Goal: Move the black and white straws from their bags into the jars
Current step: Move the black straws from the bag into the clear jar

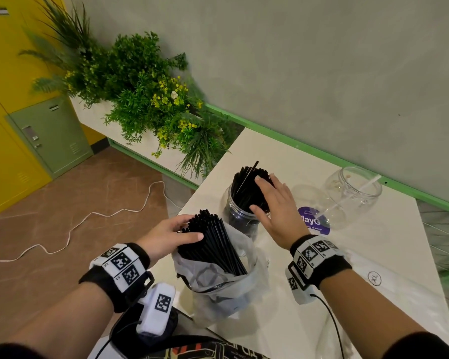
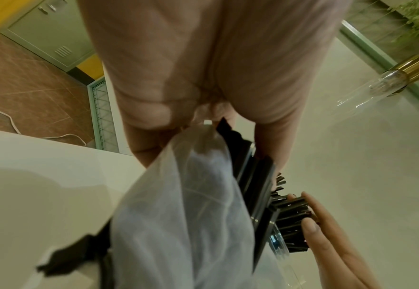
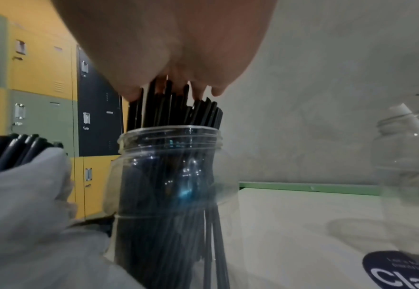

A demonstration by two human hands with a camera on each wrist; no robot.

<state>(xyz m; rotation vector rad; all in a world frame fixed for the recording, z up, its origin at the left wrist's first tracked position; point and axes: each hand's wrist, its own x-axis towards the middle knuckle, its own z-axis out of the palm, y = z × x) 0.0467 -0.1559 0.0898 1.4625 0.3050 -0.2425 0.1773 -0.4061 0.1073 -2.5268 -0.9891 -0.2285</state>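
A clear jar (image 1: 240, 216) (image 3: 168, 176) packed with upright black straws (image 1: 246, 187) (image 3: 173, 105) stands mid-table. My right hand (image 1: 270, 200) (image 3: 166, 48) lies flat on their tops with straight fingers (image 2: 326, 234). In front of the jar a white plastic bag (image 1: 218, 281) (image 2: 178, 215) (image 3: 25, 195) holds a bundle of black straws (image 1: 213, 239) (image 2: 255, 176) (image 3: 13, 148). My left hand (image 1: 189, 229) (image 2: 203, 68) grips that bundle near its top, thumb across it. At the back right a second clear jar (image 1: 353, 193) (image 3: 410, 156) holds one white straw (image 1: 368, 183).
The white table (image 1: 322, 294) ends at a grey wall with a green rail (image 1: 322, 156). A purple round sticker (image 1: 314, 221) (image 3: 401, 271) lies between the jars. A planter (image 1: 145, 99), lockers (image 1: 49, 133) and a white floor cable (image 1: 88, 216) are to the left. A gold-capped clear item (image 2: 401, 74) shows in the left wrist view.
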